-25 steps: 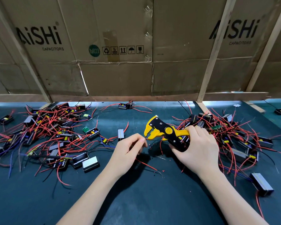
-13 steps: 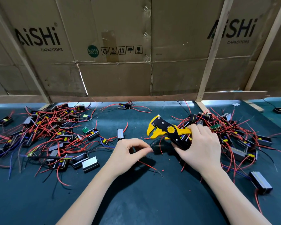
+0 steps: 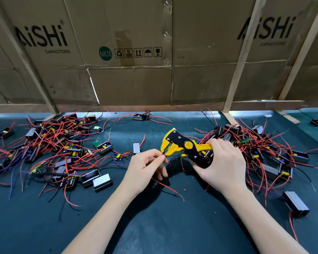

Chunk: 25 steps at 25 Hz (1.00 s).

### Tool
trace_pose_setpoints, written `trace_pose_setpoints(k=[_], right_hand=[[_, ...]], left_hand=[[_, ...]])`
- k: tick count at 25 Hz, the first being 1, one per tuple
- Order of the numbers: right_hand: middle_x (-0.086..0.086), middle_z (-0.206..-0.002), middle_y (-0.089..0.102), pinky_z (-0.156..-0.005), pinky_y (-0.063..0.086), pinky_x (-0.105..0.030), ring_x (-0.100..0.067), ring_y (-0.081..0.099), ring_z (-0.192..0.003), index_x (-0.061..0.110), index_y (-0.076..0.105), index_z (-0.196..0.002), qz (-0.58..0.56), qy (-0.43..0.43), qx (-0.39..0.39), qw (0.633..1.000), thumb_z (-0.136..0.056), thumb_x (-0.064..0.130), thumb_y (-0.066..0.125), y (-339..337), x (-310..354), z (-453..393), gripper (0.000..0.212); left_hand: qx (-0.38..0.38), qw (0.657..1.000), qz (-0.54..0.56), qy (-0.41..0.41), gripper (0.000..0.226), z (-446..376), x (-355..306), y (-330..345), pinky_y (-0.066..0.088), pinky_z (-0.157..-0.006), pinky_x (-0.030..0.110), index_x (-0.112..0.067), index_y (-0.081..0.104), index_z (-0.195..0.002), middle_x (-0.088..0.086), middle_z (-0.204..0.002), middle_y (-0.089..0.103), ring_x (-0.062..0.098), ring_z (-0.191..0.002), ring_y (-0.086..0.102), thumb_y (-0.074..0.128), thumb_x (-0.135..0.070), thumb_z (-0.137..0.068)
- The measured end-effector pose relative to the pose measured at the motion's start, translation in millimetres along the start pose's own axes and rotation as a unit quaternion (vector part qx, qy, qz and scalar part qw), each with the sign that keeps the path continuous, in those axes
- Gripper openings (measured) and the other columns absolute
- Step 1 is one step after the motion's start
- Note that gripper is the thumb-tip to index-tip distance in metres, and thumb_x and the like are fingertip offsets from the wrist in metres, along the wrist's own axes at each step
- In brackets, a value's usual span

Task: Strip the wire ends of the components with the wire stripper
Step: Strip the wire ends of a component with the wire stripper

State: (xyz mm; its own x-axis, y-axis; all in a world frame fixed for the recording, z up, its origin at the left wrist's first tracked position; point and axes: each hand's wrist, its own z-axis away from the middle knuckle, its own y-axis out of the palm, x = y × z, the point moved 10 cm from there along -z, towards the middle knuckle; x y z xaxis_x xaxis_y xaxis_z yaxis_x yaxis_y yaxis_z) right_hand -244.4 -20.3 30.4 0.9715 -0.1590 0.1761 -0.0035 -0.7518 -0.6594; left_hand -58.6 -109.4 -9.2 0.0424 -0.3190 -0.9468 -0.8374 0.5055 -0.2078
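Yellow-and-black wire stripper (image 3: 182,146) sits gripped in the right hand (image 3: 222,162), and since a moment ago the left hand (image 3: 145,167) has come up so that its fingers (image 3: 159,158), pinched on a thin wire end, now meet the tool's mouth instead of hanging just short of it. Piles of components (image 3: 59,149) trailing red wires lie on the dark surface (image 3: 154,226) well left of those fingers and just beyond the right hand (image 3: 275,154); the wire at the mouth is too small to make out, and the right fingers are mostly hidden behind the handles
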Motion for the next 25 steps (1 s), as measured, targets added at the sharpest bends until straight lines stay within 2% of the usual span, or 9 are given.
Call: trace_pose_setpoints(k=[14,25], right_hand=[[0.0,-0.072,0.058,-0.059,0.045,-0.034,-0.031,0.059,-0.07,0.013,0.06,-0.079,-0.016,-0.01,-0.003,1.0,-0.057,0.052,0.082,-2.8,3.9,-0.3,0.05],[0.001,-0.069,0.059,-0.054,0.044,-0.031,-0.029,0.06,-0.066,0.014,0.059,-0.074,-0.024,-0.005,0.012,1.0,-0.057,0.051,0.085,-0.4,4.1,1.7,0.048]], left_hand=[[0.012,1.0,-0.017,-0.018,0.025,-1.6,1.3,-3.1,0.049,-0.058,0.023,-0.002,0.067,-0.082,0.01,-0.06,0.068,0.02,-0.049,0.055,0.053,-0.012,-0.1],[0.015,0.999,-0.021,-0.042,0.025,-1.5,5.8,-2.0,0.048,-0.053,0.022,0.001,0.066,-0.081,0.014,-0.062,0.069,0.02,-0.045,0.056,0.053,-0.009,-0.099]])
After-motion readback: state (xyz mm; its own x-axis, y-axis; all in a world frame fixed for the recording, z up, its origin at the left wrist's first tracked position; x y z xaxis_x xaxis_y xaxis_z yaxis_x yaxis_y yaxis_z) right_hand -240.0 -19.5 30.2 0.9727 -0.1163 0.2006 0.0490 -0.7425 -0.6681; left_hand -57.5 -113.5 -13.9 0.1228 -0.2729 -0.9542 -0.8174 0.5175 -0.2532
